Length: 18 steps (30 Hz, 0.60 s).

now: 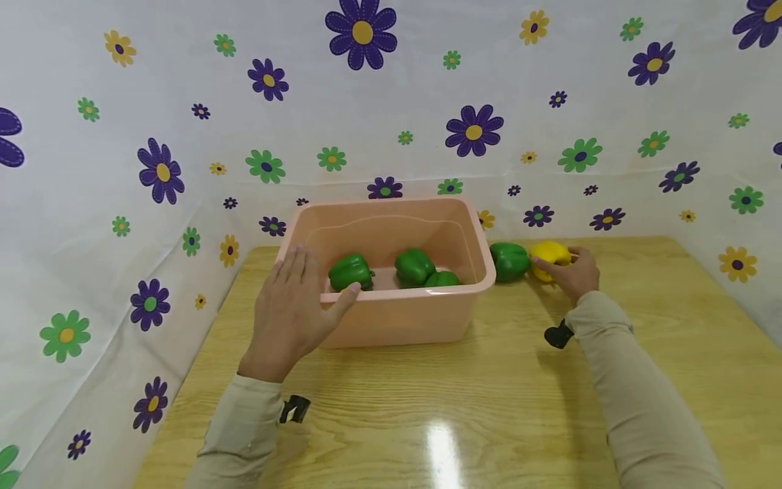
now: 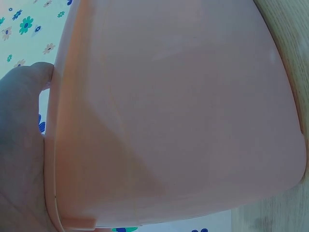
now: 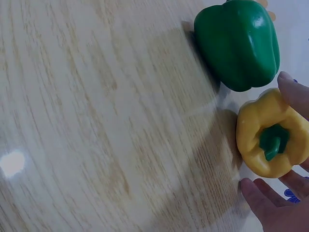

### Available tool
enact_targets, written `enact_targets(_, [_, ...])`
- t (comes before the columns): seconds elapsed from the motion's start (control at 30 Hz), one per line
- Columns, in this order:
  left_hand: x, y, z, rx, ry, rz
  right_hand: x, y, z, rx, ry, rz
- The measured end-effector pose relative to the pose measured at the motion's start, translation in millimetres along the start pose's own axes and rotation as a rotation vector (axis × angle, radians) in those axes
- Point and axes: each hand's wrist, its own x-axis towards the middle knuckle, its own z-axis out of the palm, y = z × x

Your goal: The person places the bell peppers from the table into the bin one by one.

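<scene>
My left hand [image 1: 290, 316] rests on the near left corner of a peach plastic tub [image 1: 403, 319], fingers straight and thumb along the rim. Inside the tub lie a green bell pepper [image 1: 349, 273] at the left and two more green peppers [image 1: 414, 267] at the right, partly behind the front wall. A sliver of yellow shows beside my left thumb. Right of the tub, my right hand [image 1: 579, 275] holds a yellow bell pepper [image 3: 253, 121] between thumb and fingers, its green stem toward the wrist camera. A green bell pepper [image 3: 236, 46] sits just left of it, beside the tub.
The tub stands near the back of a wooden table [image 1: 489, 407]. Behind and to the sides hangs a white sheet [image 1: 293, 129] with printed flowers. Black wrist mounts [image 1: 559, 335] stick out from both sleeves.
</scene>
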Motion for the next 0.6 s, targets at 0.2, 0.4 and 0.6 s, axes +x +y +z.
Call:
enact_targets(0.2, [-0.8,0.2,-1.1,0.003,-0.024,-0.023,1.6,1.3,0.9,-0.032,-0.004,-0.013])
enact_targets(0.4, [-0.4,-0.7,-0.5,-0.001,-0.033,-0.028,3.7,2.7,-0.2,-0.056,-0.018,-0.026])
enact_targets(0.6, [-0.6,-0.6,0.0,-0.008,-0.029,-0.029,2.7,5.7,-1.9,-0.038,-0.022,-0.037])
